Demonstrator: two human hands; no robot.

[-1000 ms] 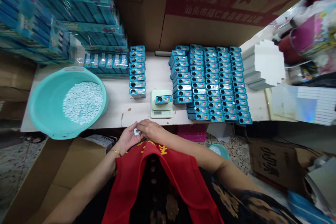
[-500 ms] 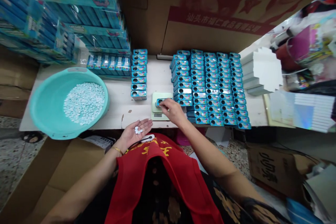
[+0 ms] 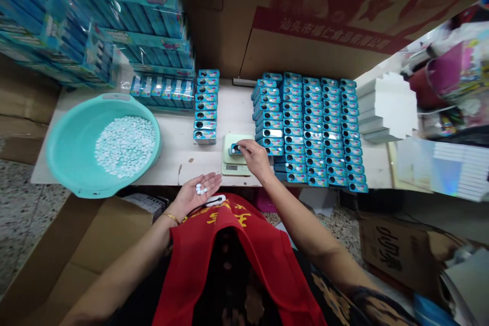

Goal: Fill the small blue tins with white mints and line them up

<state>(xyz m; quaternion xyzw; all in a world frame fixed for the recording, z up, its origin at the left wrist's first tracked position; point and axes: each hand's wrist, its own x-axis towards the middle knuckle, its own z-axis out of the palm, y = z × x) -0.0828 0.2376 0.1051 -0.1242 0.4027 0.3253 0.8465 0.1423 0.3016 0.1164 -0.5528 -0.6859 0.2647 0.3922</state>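
Note:
My left hand (image 3: 198, 191) is palm up at the table's front edge, holding several small white candies (image 3: 200, 189) in its cupped palm. On a pale green digital scale (image 3: 229, 169) lies a small blue tin (image 3: 233, 150) with a dark round opening. My right hand (image 3: 255, 157) bends over that tin from the right, thumb and forefinger pinched at the opening. Whatever sits between those fingertips is too small to make out. A white candy shows on the tin beside the fingertips.
Left of the scale, a turquoise basin (image 3: 57, 142) contains many white candies. One column of blue tins (image 3: 206, 114) stands behind the scale; several more columns (image 3: 315, 135) are at its right. Wrapped display boxes (image 3: 153, 20), a large carton (image 3: 305, 30) and white card stacks (image 3: 389, 107) surround the table.
The camera view has shifted slightly, moving the scene a little right. My right hand stays pinched at the tin, its fingertips slightly off the opening. The left palm holds still.

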